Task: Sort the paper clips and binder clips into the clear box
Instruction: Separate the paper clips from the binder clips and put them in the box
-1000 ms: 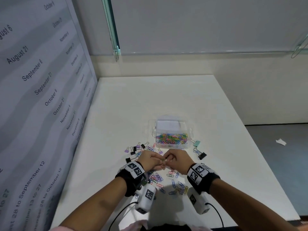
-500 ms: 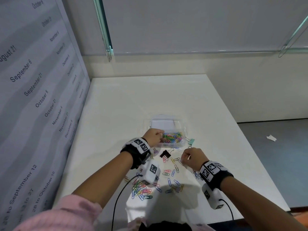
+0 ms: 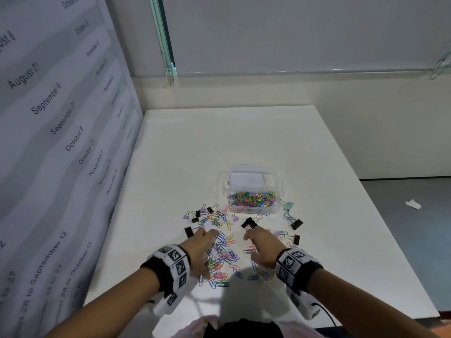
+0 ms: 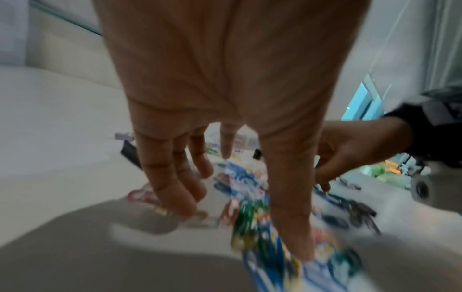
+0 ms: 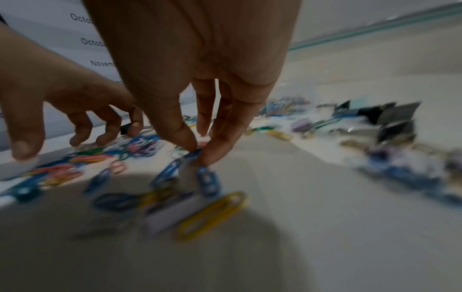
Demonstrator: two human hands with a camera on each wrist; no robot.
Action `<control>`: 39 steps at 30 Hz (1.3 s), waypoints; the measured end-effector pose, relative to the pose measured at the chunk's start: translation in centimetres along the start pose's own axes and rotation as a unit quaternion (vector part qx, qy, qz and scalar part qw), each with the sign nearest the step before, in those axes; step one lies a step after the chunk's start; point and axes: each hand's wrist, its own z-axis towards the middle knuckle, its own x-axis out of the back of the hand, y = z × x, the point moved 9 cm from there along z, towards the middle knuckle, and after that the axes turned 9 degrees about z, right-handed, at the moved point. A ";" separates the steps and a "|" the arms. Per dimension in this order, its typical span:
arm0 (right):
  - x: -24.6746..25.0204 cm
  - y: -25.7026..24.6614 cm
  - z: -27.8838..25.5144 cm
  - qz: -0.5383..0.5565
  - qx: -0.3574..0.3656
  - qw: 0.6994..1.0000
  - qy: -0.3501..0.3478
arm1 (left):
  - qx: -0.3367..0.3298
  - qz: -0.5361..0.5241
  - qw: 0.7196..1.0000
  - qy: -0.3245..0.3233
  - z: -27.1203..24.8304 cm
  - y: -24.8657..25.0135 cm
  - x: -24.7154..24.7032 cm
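My right hand (image 5: 190,83) pinched a blue paper clip (image 5: 193,154) on the tabletop (image 3: 219,142); my left hand (image 4: 225,98) hovered spread, holding nothing, over the loose clips (image 3: 223,254).

Both wrist views motion-blurred: clips (image 4: 252,217) under left hand (image 4: 225,98) smear into colour streaks, right hand (image 5: 195,79) thumb and finger meet at a blue clip (image 5: 193,154), grip unclear.

head: high, looking down the table (image 3: 244,142) | wrists: close, low, along fingers | shared: paper clips (image 3: 223,257)
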 end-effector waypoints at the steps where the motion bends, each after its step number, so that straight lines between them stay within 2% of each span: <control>1: -0.5 -0.4 0.0 0.009 0.006 1.000 -0.002 | -0.005 0.015 1.000 0.003 -0.2 -0.1 -0.5; 9: -1.8 -2.9 0.4 0.057 0.071 0.996 0.007 | -0.029 -0.048 0.993 0.106 1.5 1.9 0.0; 13: -1.0 -1.4 0.5 0.049 0.047 0.998 0.013 | -0.015 -0.059 0.988 0.140 1.6 2.1 1.0; 18: -1.9 -1.3 0.4 0.046 0.028 0.999 0.008 | 0.014 0.003 0.993 0.115 1.1 0.8 -0.6; 24: -2.8 -3.4 1.1 0.050 0.070 0.996 -0.019 | -0.015 -0.090 0.982 0.164 1.2 1.3 -0.6; 27: -2.2 -3.0 1.2 0.057 0.075 0.996 -0.005 | -0.027 -0.103 0.979 0.173 1.3 1.5 -0.6; 33: 1.5 -1.5 0.7 0.106 0.030 0.992 0.056 | -0.034 -0.106 0.976 0.185 1.9 1.8 0.7; 36: 3.8 -0.6 0.7 0.145 -0.007 0.987 0.064 | -0.021 -0.155 0.971 0.179 2.6 1.1 1.3; 39: 6.8 -0.4 1.0 0.170 -0.012 0.981 0.094 | 0.001 -0.224 0.963 0.151 3.3 0.3 1.2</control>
